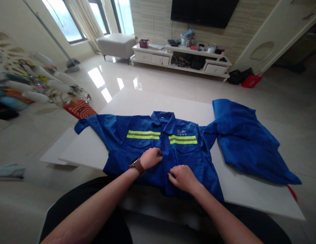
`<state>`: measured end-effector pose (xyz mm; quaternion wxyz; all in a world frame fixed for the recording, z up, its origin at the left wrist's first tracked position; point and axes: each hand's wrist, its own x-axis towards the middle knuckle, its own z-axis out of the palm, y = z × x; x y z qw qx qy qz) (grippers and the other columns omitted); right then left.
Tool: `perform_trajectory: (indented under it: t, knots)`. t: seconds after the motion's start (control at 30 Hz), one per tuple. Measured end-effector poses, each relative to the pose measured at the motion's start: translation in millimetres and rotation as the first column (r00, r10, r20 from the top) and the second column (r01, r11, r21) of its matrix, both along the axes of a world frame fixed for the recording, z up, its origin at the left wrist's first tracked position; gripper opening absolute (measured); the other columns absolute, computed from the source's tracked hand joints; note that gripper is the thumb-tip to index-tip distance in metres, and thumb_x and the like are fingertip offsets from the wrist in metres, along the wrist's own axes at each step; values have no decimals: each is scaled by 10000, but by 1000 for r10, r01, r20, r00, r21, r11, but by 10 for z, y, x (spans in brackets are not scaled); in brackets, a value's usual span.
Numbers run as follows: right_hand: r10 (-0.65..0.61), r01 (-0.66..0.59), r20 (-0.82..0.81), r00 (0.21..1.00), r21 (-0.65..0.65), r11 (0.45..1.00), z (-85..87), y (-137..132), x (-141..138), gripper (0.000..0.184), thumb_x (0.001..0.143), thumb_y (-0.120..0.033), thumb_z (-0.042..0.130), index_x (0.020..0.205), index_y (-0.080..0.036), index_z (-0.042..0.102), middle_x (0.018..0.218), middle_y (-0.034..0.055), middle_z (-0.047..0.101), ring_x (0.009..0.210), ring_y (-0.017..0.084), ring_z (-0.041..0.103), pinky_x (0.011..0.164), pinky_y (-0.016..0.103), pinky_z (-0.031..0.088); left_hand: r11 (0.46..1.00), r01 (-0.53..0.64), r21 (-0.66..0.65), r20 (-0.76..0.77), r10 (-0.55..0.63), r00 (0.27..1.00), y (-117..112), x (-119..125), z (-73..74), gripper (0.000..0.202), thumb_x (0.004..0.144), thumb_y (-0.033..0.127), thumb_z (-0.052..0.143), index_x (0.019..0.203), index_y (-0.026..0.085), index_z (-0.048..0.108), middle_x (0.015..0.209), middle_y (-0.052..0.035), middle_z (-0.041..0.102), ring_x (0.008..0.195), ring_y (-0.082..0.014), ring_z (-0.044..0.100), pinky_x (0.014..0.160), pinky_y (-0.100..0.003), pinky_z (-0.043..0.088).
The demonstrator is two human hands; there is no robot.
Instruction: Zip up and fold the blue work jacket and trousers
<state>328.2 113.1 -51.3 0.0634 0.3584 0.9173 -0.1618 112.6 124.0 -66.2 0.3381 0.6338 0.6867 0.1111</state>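
A blue work jacket (145, 162) with yellow-and-grey reflective stripes lies spread front side up on a white table, its collar away from me. My left hand (151, 158), below a wristwatch (136, 165), has its fingers curled together on the front opening, just under the chest pocket. Lower and to the right, my right hand (183, 177) is closed at the other side of the opening, thumb and fingers bent onto the cloth. The jacket's hem hangs over the near table edge. Both fingertips are partly hidden, so the exact grip is hard to see.
A folded blue garment (246, 145) lies on the right of the white table (152, 100), touching the jacket's sleeve. A red patterned bag (80, 108) stands beyond the left edge. Farther off are a TV cabinet (152, 58) with clutter and a grey bench (117, 45).
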Motion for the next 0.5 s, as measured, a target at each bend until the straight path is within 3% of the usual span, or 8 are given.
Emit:
perform_trajectory:
  t: [0.13,0.2,0.27,0.4,0.43,0.5]
  knots:
    - [-2,8,-110,994,50,999,-19,58,19,269,998,-254,523,766,-202,648,840,47,689,841,178,638,717,290,415,993,-102,-52,225,111,968,32,42,-235,179,804,325,729,906,179,708,799,-25,758,776,-191,707,695,-280,486]
    - [-11,21,-155,988,62,998,-31,84,23,267,996,-239,527,760,-198,643,879,54,679,895,185,622,772,301,442,984,-159,-75,308,175,935,42,83,-284,171,811,340,719,827,175,676,741,-17,722,721,-179,676,669,-281,481]
    - [-21,35,-205,978,65,997,-39,99,22,239,986,-220,543,775,-193,651,964,66,684,967,196,616,836,320,460,980,-198,-1,368,184,912,52,111,-247,138,816,305,692,780,179,647,747,-10,690,723,-166,648,682,-279,484]
    - [-55,82,-307,950,76,994,-37,101,10,144,971,-206,563,881,-194,675,1190,97,672,1154,233,592,930,372,467,921,-221,321,446,59,893,101,66,-53,68,810,225,637,773,196,589,890,-3,650,886,-149,623,841,-275,495]
    - [-70,99,-328,942,73,992,-35,99,6,123,970,-209,565,918,-197,676,1230,102,663,1194,240,581,953,383,466,908,-243,342,454,67,888,124,36,-29,65,807,202,617,770,199,564,859,8,629,863,-139,613,837,-270,493]
    - [-100,127,-355,929,53,990,-34,94,-5,97,963,-209,573,964,-204,670,1281,105,649,1252,245,560,996,398,459,913,-308,266,465,159,871,185,-29,-46,80,781,160,600,791,204,533,751,40,565,729,-114,569,737,-249,481]
